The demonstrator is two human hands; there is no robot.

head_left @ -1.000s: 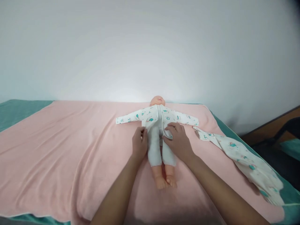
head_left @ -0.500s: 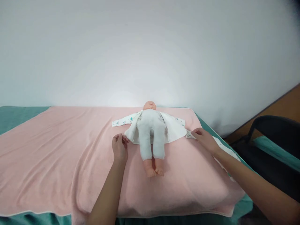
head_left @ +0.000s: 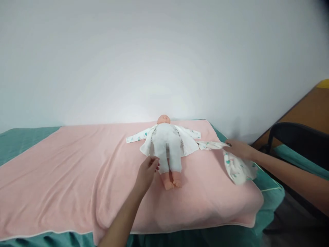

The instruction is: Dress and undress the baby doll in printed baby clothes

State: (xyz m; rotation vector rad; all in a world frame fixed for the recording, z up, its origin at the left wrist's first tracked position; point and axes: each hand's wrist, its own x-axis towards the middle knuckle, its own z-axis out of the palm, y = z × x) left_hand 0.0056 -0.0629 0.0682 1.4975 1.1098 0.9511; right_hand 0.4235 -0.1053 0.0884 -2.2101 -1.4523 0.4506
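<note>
Right hand (head_left: 240,149) grips printed garment (head_left: 238,168) beside jacketed doll (head_left: 167,147).

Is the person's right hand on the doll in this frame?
No, the right hand grips a loose printed garment near the pink towel's right edge, apart from the doll.

Soft, even light, brightest on the plain white wall (head_left: 164,68) at far middle; a grey shadow dims its far right. Wide-angle distortion bows the near edge of the pink terry blanket (head_left: 64,178). The right hand (head_left: 240,149) and its white printed garment (head_left: 238,168) look slightly motion-blurred.
</note>
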